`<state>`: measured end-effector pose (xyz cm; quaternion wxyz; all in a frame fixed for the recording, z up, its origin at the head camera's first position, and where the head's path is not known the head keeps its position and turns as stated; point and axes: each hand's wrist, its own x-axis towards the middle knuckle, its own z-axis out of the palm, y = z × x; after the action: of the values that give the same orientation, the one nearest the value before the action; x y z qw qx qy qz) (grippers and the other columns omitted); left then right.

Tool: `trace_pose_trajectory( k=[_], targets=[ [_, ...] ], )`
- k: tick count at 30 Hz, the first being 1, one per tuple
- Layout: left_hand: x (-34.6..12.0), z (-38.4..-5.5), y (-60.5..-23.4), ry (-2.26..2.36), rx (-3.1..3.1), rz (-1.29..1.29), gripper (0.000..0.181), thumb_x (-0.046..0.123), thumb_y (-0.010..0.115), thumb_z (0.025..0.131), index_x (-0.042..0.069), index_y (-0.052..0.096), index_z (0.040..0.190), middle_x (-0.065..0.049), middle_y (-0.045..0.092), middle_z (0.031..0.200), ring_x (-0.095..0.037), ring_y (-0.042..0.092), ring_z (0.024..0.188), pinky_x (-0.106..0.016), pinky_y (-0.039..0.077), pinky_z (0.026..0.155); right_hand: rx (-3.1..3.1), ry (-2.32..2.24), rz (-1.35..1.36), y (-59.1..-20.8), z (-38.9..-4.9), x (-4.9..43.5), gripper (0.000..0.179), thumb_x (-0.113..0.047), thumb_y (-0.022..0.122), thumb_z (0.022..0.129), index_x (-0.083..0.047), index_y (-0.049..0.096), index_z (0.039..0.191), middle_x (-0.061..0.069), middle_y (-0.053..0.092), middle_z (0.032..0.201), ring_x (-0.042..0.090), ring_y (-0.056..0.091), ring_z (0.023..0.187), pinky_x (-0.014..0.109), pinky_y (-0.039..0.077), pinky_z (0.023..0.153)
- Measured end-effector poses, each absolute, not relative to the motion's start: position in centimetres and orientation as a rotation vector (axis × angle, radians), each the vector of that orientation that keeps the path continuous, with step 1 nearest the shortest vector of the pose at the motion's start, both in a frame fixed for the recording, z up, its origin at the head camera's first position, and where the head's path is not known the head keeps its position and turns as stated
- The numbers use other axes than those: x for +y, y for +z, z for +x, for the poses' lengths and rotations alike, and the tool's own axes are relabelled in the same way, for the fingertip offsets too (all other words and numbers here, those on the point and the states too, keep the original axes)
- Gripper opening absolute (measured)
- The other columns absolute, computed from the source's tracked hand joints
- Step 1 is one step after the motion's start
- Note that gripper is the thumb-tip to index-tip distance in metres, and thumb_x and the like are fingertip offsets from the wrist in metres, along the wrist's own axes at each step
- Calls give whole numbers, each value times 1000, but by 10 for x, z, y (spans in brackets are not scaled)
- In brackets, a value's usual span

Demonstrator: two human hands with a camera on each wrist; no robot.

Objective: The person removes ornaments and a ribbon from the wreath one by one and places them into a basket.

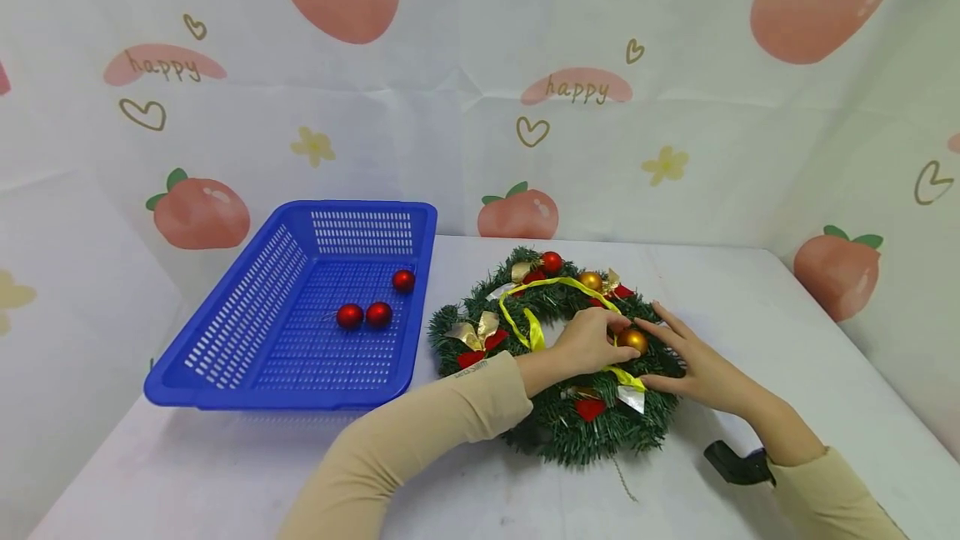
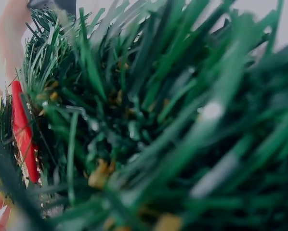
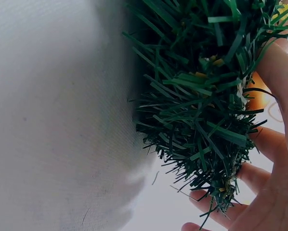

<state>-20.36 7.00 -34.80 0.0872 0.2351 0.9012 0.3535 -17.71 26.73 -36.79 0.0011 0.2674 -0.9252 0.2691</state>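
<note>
A green Christmas wreath (image 1: 577, 432) lies on the table, dressed with red and gold bows, a yellow ribbon (image 1: 536, 330) and small balls. My left hand (image 1: 581, 344) reaches across its centre, thumb and fingertips pinching a gold Christmas ball (image 1: 633, 342) on the right side of the ring. Spread along the outer right edge, my right hand (image 1: 697, 369) rests its fingers and thumb on the greenery around that ball. In the right wrist view, the right hand's fingers (image 3: 274, 144) lie against the wreath's side. Green needles fill most of the left wrist view.
A blue plastic basket (image 1: 281, 398) stands to the left with three red balls (image 1: 378, 315) in it. Another gold ball (image 1: 590, 280) and a red ball (image 1: 551, 262) sit at the wreath's far side. A patterned cloth (image 1: 450, 132) hangs behind the white table (image 1: 750, 298).
</note>
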Motion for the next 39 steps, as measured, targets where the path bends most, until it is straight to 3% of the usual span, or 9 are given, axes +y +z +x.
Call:
trace_pose_trajectory(
  k=[6,13,21,28,39],
  targets=[
    [72,-204,-348,945,2755,738,40,31,69,84,14,65,119,2,67,117,-8,63,99,-12,49,73,-2889,845,853,-367,-177,268,72,-23,72,80,-4,37,140,33,17,148,59,25,128,73,34,88],
    [69,-204,-347,972,2746,764,37,30,69,84,14,66,117,2,67,117,-8,64,97,-12,49,71,-2910,847,837,-370,-177,267,72,-24,72,81,-4,37,141,33,16,149,58,25,129,73,34,89],
    [55,-203,-335,1056,2693,826,36,27,68,85,12,65,118,0,67,118,-3,63,75,-9,45,61,-2934,837,810,-369,-176,267,73,-26,71,81,-5,35,142,32,15,150,59,25,129,74,33,88],
    [42,-196,-323,1058,2647,844,38,28,67,86,13,63,121,0,64,122,-5,63,80,-9,46,64,-2942,822,794,-369,-177,268,73,-26,72,81,-6,36,142,32,15,149,59,24,129,74,33,88],
    [17,-187,-318,1093,2600,884,35,26,69,85,12,65,117,-1,68,113,-12,65,90,-11,48,70,-2936,818,811,-370,-178,268,74,-26,71,81,-6,35,142,32,14,150,58,24,129,74,32,89]
  ],
)
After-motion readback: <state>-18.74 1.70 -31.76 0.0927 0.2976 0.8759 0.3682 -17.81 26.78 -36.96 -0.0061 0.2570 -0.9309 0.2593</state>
